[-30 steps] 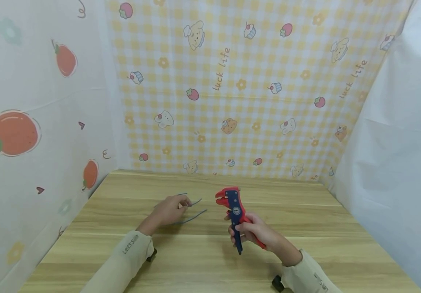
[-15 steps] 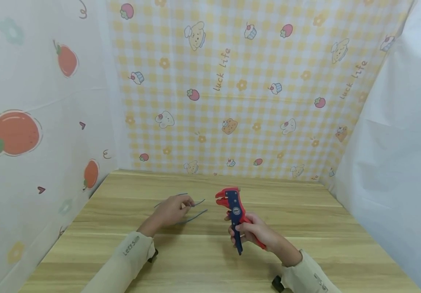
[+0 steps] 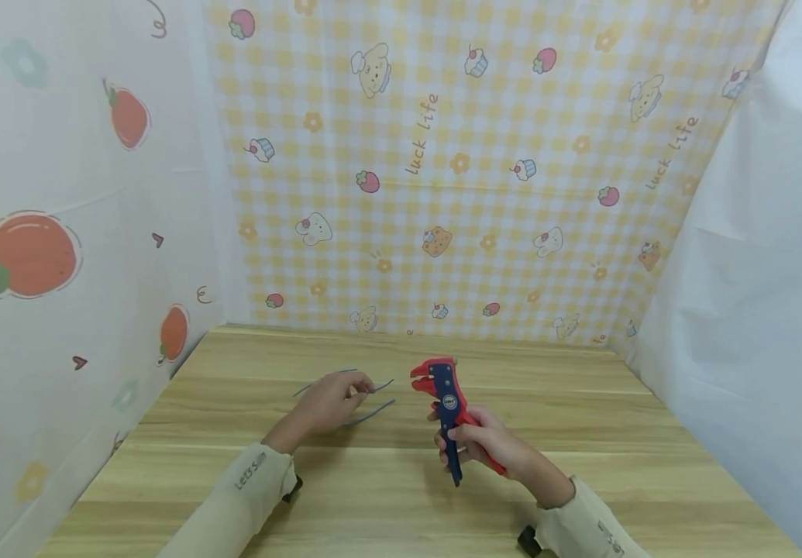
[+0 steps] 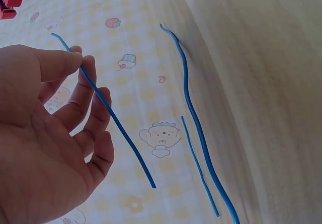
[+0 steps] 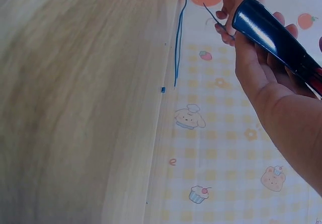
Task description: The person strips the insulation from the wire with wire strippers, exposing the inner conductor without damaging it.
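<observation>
Left hand point(image 3: 329, 399): grip pinched on a blue wire point(image 4: 117, 121)
Blue wire: up off the table point(image 3: 582, 411), pointing between 2 and 3 o'clock
Right hand point(image 3: 490, 443): grip wrapped around a red and blue tool point(image 3: 446, 384), at 3 o'clock from the left hand
Other wires point(image 4: 186, 85): on the table, at the left hand's 12 and 4 o'clock

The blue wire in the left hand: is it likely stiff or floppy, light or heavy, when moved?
The blue wire is probably fairly stiff: it sticks out from the left hand in a gentle curve, without sagging sharply. Being thin, it is likely light. Its smooth-looking surface might let it twist in the pinch.
</observation>
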{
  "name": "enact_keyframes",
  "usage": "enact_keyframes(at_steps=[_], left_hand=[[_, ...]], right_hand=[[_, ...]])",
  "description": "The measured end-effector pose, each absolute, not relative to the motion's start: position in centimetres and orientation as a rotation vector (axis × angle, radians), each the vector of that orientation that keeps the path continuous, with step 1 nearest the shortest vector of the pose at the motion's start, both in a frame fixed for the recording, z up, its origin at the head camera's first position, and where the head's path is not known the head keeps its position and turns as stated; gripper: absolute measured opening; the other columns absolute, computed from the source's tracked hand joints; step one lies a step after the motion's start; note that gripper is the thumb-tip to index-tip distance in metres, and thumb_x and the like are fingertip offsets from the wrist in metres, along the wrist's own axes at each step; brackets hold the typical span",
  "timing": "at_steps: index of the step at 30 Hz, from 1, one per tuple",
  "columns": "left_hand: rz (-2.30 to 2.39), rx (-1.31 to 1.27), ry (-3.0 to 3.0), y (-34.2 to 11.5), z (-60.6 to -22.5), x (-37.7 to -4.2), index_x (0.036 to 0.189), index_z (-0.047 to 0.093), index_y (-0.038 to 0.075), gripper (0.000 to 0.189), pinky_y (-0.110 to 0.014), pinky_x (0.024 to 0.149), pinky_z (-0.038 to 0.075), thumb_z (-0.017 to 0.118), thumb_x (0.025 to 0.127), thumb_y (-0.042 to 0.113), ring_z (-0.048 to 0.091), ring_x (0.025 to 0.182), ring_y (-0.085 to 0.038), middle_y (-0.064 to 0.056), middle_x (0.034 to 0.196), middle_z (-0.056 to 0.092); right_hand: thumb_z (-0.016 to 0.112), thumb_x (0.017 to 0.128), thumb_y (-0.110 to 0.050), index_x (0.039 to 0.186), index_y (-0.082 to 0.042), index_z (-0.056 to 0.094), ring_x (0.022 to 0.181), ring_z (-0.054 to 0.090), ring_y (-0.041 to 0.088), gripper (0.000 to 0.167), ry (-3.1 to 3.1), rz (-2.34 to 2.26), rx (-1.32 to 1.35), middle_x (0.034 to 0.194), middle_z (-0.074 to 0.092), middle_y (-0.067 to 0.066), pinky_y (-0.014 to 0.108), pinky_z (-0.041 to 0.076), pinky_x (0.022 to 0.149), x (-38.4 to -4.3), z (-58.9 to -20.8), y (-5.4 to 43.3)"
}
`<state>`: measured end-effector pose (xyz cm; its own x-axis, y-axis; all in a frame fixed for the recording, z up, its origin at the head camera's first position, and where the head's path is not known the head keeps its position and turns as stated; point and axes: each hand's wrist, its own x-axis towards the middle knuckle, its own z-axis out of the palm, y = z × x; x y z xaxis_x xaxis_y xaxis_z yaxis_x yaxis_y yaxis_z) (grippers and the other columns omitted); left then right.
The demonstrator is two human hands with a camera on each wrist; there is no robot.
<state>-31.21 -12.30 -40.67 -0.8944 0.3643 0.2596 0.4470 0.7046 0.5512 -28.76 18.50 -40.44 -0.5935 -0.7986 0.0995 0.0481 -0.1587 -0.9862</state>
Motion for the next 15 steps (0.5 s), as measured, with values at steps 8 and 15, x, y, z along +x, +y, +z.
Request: enact_keyframes(at_steps=[8,15], left_hand=[[-0.964,-0.672,-2.778,-11.92,-40.25,-31.06,0.107,0.071,0.018,0.014,-0.030,0.063,0.046,0.060,0.099,0.014,0.056,0.076,-0.008,0.001,0.100,0.069],[-0.967,-0.693,-2.763,-11.63,-39.94,-31.09,0.106,0.071,0.017,0.015,-0.030,0.063,0.047,0.059,0.099,0.013,0.056,0.075,-0.008,0.001,0.098,0.069]], right_hand=[[0.048,0.097,-0.003,0.136,0.008,0.040,0.086,0.066,0.018,0.042,1.518,-1.813,-0.846,0.098,0.065,0.009,0.038,0.057,0.079,-28.74,-40.56,18.49],[0.048,0.097,-0.003,0.136,0.008,0.039,0.086,0.066,0.018,0.042,1.520,-1.811,-0.845,0.098,0.065,0.008,0.038,0.057,0.079,-28.76,-40.52,18.50]])
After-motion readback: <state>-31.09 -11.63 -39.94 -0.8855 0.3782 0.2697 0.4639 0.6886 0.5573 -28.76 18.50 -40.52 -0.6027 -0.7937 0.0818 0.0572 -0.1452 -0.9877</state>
